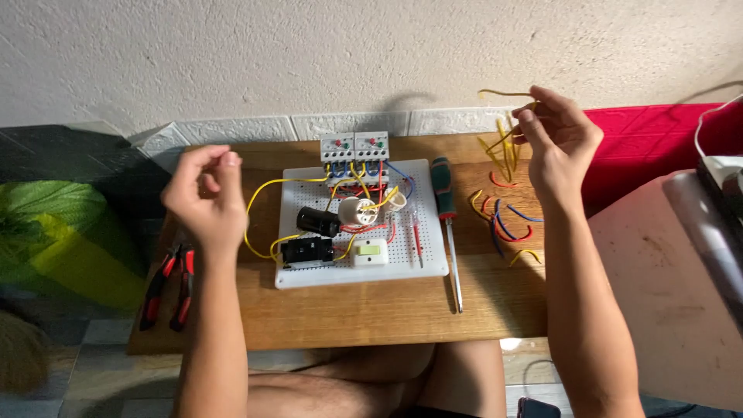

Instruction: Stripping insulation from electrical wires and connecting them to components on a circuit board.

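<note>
My right hand [559, 139] is raised over the table's right end, pinching yellow wires [503, 143] that hang from its fingers. My left hand [205, 197] hovers left of the white perforated board [422, 267], fingers loosely curled, holding nothing that I can see. On the board sit two grey relay blocks [354, 147], a white lamp socket [356, 210], a black cylinder [318, 221], a black block [306, 252] and a white switch [369, 252], joined by yellow, red and blue wires.
A green-handled screwdriver [446, 213] lies right of the board. Loose red, blue and yellow wires [507, 224] lie on the wooden table [371, 310]. Red-handled pliers [169, 286] rest at the left edge. Red cloth [650, 147] and a pale box [665, 286] are at right.
</note>
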